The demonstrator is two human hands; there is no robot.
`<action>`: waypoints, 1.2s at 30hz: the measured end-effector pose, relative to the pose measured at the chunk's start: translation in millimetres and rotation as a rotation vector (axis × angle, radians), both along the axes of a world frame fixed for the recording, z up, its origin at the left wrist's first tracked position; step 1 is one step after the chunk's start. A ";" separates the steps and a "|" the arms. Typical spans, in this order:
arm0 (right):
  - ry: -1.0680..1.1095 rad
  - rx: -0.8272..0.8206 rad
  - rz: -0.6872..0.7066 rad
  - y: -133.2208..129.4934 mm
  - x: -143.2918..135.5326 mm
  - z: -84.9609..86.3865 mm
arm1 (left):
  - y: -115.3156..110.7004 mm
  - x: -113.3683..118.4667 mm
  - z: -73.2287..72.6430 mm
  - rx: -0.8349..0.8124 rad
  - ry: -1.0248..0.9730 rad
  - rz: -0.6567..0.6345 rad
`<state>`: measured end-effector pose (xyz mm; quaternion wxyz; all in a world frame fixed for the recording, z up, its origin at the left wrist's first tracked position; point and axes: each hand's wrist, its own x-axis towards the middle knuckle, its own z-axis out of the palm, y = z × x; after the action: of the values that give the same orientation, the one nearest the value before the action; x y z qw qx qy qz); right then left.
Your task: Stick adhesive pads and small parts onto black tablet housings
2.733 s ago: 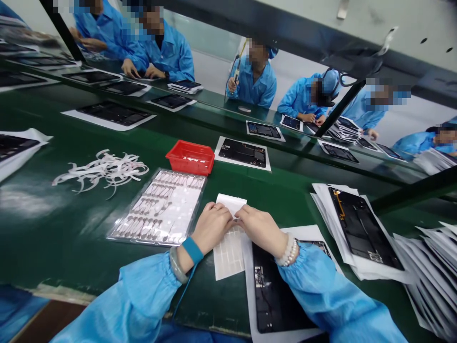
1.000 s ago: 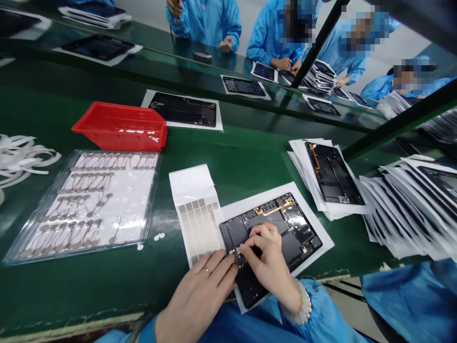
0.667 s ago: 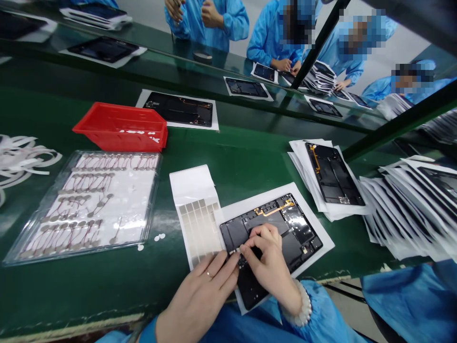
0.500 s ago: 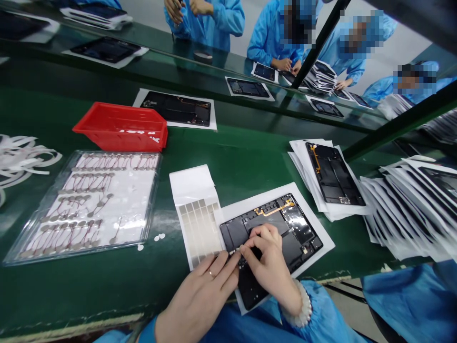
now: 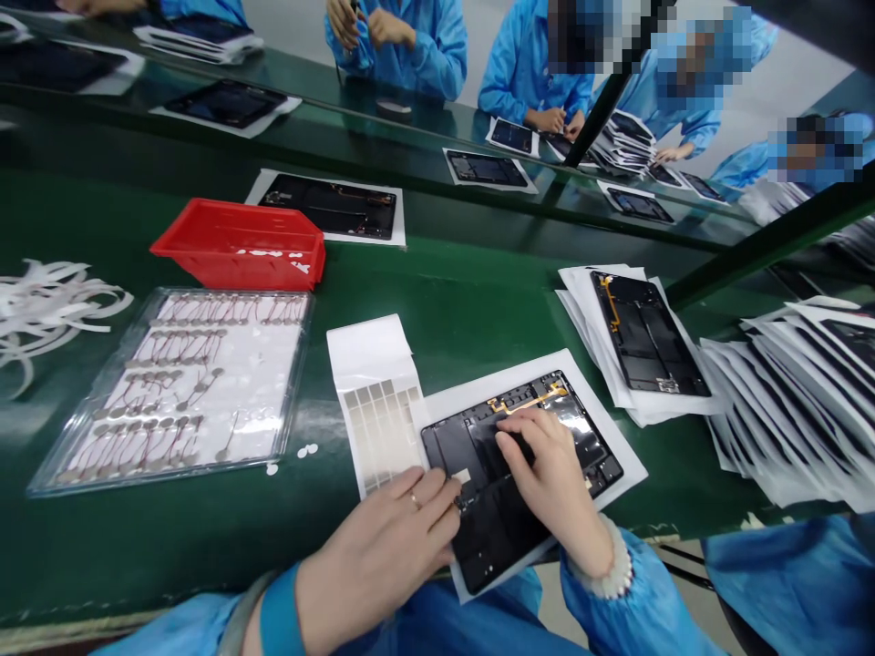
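A black tablet housing (image 5: 499, 510) with orange flex cables lies tilted on a white sheet (image 5: 633, 474). My left hand (image 5: 389, 538) rests across its left edge, fingers stretched out and close together, thumb mostly hidden. Just beyond those fingertips a small pale sticker (image 5: 463, 476) shows on the housing. Above the middle of the housing is my right hand (image 5: 550, 469), its thumb and forefinger apart and nothing visible between them. To the left, partly under my left hand, lies a backing sheet with rows of grey-beige stickers (image 5: 379, 424).
A clear tray of small round parts with wires (image 5: 239, 401) lies left, below a red bin (image 5: 239, 241). Stacked housings on sheets (image 5: 649, 337) and a fanned pile (image 5: 786, 410) stand right. White strips (image 5: 58, 305) lie far left. Co-workers in blue sit across the bench.
My right hand has lifted away from my left fingertips, up and right, and its fingers have parted. The pale sticker by my left hand has come into clearer view.
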<state>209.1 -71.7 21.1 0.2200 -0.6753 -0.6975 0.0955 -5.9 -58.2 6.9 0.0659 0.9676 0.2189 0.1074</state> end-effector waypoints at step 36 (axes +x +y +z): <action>0.057 0.038 0.133 0.1 8.3 -24.1 | 17.7 3.0 5.9 -0.103 -0.107 0.014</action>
<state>217.4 -71.6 -3.0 0.2460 -0.6201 -0.7359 0.1159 -2.8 -40.5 12.8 0.1263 0.9543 0.2268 0.1481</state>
